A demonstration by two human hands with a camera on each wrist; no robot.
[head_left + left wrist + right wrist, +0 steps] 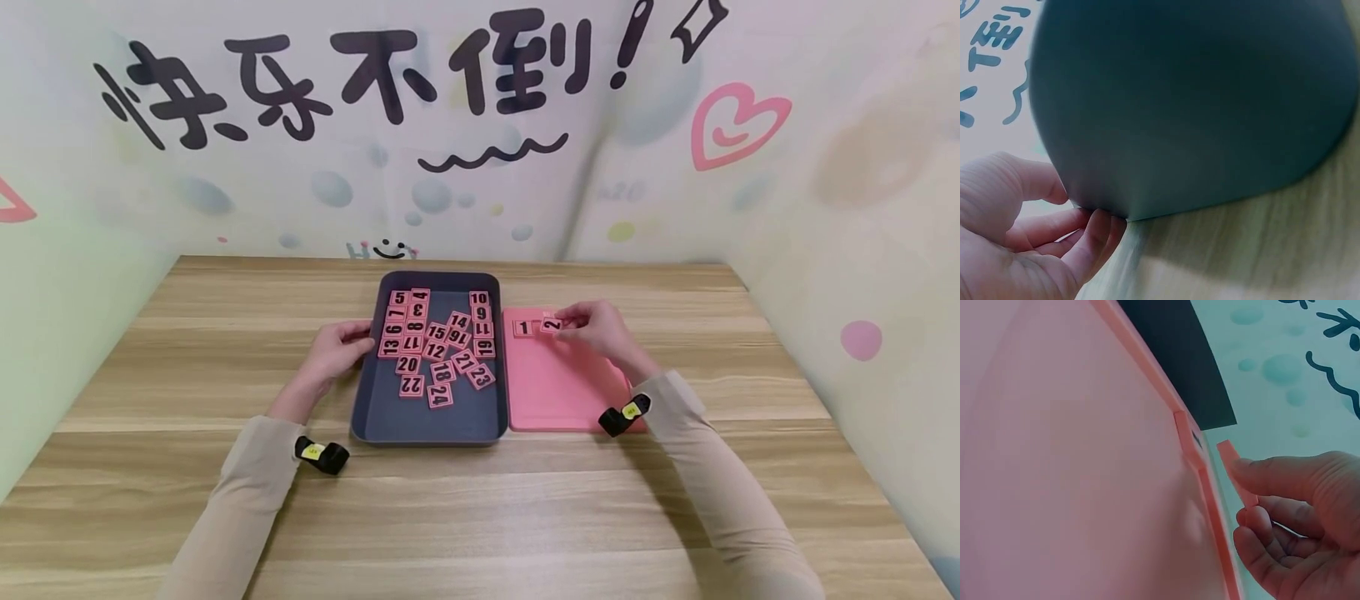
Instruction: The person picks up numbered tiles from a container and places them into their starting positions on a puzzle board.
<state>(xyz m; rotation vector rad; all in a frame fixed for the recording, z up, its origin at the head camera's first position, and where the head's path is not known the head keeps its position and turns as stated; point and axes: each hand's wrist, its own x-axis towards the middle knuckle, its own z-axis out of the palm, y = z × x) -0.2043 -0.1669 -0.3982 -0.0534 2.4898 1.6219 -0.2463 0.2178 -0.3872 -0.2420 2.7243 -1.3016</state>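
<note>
My right hand (pixel 600 327) pinches a pink number tile marked 2 (pixel 551 324) between thumb and fingers, over the top of the pink board (pixel 566 375). In the right wrist view this tile (pixel 1235 472) appears edge-on, just off the board's raised rim (pixel 1141 362). Left of it lies the tile marked 1 (pixel 523 328), at the board's upper left corner. My left hand (pixel 333 354) holds the left side of the dark grey tray (pixel 427 427). The left wrist view has the thumb and curled fingers (pixel 1094 240) at the tray's outer wall (pixel 1191 125).
Several pink number tiles (pixel 408 364) lie in the tray, some in columns along its sides, others at angles in the middle. Tray and board sit side by side on a wooden table (pixel 465 517). Behind stands a printed wall (pixel 300 200).
</note>
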